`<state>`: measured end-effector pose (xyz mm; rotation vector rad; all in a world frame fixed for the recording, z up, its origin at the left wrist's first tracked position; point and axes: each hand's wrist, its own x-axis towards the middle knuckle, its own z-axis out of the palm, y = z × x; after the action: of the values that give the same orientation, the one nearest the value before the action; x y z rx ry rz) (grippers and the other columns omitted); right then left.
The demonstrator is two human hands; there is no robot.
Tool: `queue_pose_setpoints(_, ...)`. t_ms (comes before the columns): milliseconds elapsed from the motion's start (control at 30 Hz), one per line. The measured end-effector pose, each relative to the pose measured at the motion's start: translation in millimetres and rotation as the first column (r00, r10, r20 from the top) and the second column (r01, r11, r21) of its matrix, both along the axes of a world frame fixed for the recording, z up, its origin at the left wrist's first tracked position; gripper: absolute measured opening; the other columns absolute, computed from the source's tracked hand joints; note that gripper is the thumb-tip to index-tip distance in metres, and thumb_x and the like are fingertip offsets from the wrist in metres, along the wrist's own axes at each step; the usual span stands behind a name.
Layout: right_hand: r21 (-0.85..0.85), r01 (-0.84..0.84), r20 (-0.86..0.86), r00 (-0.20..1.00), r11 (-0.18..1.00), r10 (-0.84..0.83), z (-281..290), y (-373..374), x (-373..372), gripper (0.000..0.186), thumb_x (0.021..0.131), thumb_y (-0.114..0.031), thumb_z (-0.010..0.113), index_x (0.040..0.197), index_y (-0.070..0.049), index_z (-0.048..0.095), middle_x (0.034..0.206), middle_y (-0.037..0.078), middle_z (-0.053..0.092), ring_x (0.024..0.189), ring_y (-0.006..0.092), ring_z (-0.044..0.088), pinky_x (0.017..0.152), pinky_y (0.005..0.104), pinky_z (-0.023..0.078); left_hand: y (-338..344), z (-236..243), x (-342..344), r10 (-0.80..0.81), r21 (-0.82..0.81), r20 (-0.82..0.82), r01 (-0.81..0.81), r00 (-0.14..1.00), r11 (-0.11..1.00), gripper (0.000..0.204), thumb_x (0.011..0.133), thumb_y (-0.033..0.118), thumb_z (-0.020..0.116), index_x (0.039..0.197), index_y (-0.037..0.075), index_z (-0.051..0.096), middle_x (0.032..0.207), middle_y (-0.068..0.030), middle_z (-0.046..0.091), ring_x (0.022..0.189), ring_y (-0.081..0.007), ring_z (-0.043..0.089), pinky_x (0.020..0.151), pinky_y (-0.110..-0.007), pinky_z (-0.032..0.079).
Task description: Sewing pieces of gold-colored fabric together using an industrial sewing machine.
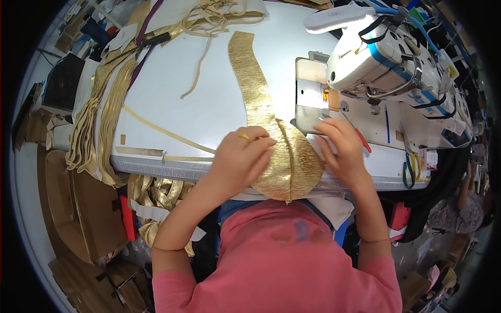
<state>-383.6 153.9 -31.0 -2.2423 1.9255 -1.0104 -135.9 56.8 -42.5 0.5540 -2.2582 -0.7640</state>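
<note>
A long strip of shiny gold fabric (pixel 255 88) lies across the white table, its near end widening into a rounded shape that hangs over the front edge. Down this wide part runs a raised seam (pixel 288 151). My left hand (pixel 241 156), with a ring on one finger, rests over the fabric's left side. Its thumb and fingertips are pressed together beside the seam; what lies between them is hidden. Right of the fabric, my right hand (pixel 342 151) is raised with thumb and forefinger apart. A red-handled tool (pixel 362 141) lies just behind it.
A white sewing machine (pixel 373 57) stands at the right, its metal plate (pixel 313 96) beyond my right hand. Green-handled scissors (pixel 408 169) lie near the front edge. Bundled gold strips (pixel 112 115) hang off the table's left side; loose tan strips (pixel 222 18) lie at the back.
</note>
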Motion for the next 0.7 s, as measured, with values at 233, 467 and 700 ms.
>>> queue_pose_setpoints(233,0.159,-0.069,0.228,0.973,0.985,0.031,-5.4,-54.4,28.8,0.013,0.089,-0.012,0.07,0.094,-0.002,0.064,0.089,0.009,0.058,0.077,0.0225,0.06,0.067,0.0338,0.049,-17.2,-21.7,-17.7,0.082,-0.206,0.021,-0.076,0.996,0.976,0.029,0.085,0.003,0.068,0.114,0.002,0.068,0.119,-0.0138,0.067,0.104,-0.0345,0.066,0.087,-0.041,0.052)
queue_pose_setpoints(467,0.353,-0.042,0.195,0.98,0.935,-0.03,-7.0,-71.6,29.6,0.016,0.086,-0.017,0.072,0.091,-0.003,0.066,0.088,0.008,0.059,0.072,0.0212,0.058,0.066,0.0353,0.047,-37.4,-31.3,-11.2,0.017,-0.22,0.21,0.03,0.978,0.975,0.044,0.084,-0.006,0.056,0.125,0.007,0.064,0.134,-0.006,0.063,0.13,-0.0236,0.058,0.108,-0.05,0.039)
queue_pose_setpoints(700,0.386,-0.055,0.204,0.979,0.921,-0.027,-8.6,-69.2,25.6,0.013,0.085,-0.013,0.071,0.087,-0.002,0.064,0.085,0.008,0.059,0.071,0.0212,0.058,0.065,0.0357,0.047,-35.8,-33.0,-13.0,0.048,-0.243,0.255,0.016,0.966,0.97,0.045,0.084,-0.004,0.055,0.127,0.009,0.064,0.136,-0.0038,0.063,0.133,-0.0213,0.056,0.11,-0.054,0.036)
